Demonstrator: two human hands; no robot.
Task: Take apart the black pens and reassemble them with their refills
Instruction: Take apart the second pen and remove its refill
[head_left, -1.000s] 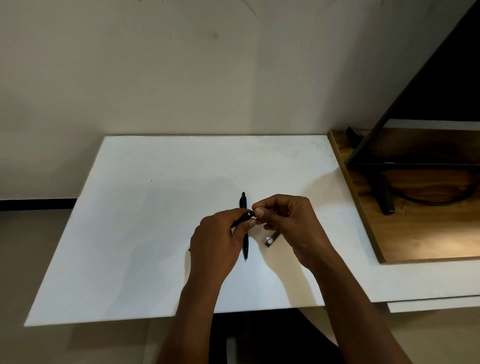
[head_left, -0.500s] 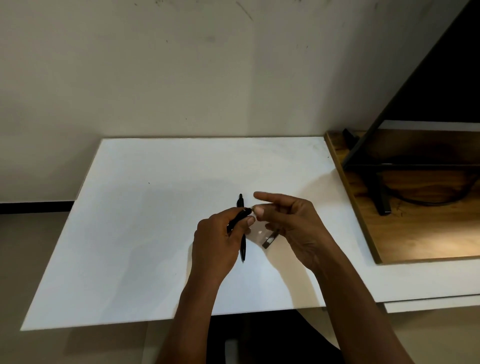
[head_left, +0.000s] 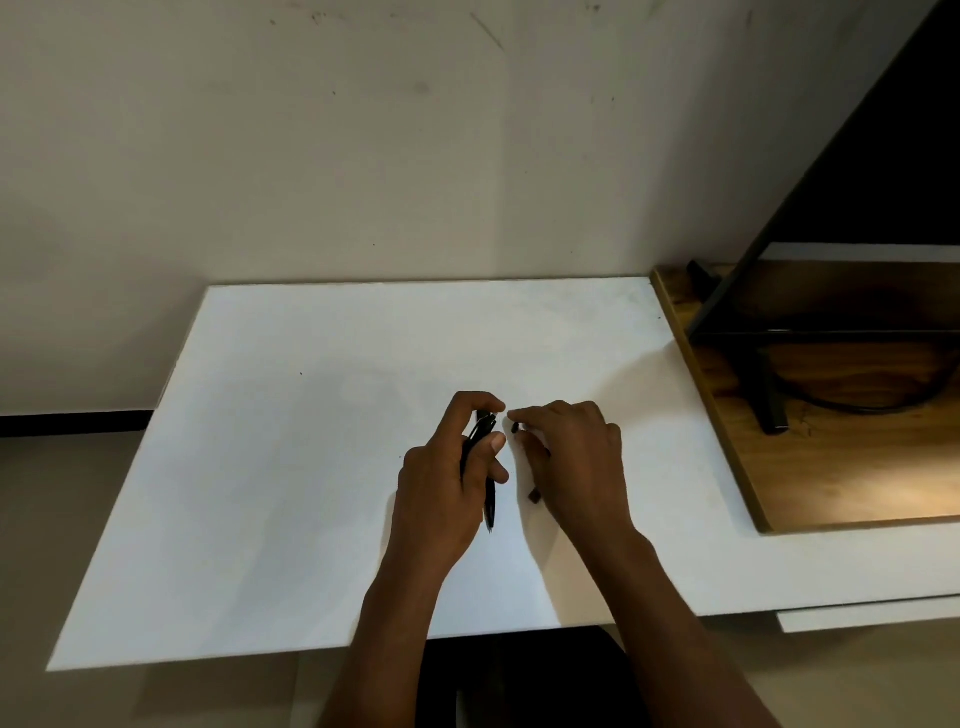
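Note:
My left hand (head_left: 441, 486) is closed around a black pen barrel (head_left: 480, 430), whose upper end pokes out between thumb and forefinger. A second black pen (head_left: 490, 512) lies on the white board (head_left: 291, 467) under that hand, with only its lower end showing. My right hand (head_left: 574, 460) sits just right of the left one and pinches a small black pen piece (head_left: 515, 427) at its fingertips, a short gap away from the barrel. Another small dark pen part (head_left: 534, 496) lies on the board beneath my right hand, partly hidden.
The white board rests on a pale table against a bare wall. To the right is a wooden surface (head_left: 831, 483) carrying a black stand (head_left: 769, 395) and a cable. A dark slanted panel (head_left: 857, 156) rises above it.
My hands were joined at the pen's end. Now the right hand has drawn away to the right with a small black piece, and the left hand has tilted the barrel more upright.

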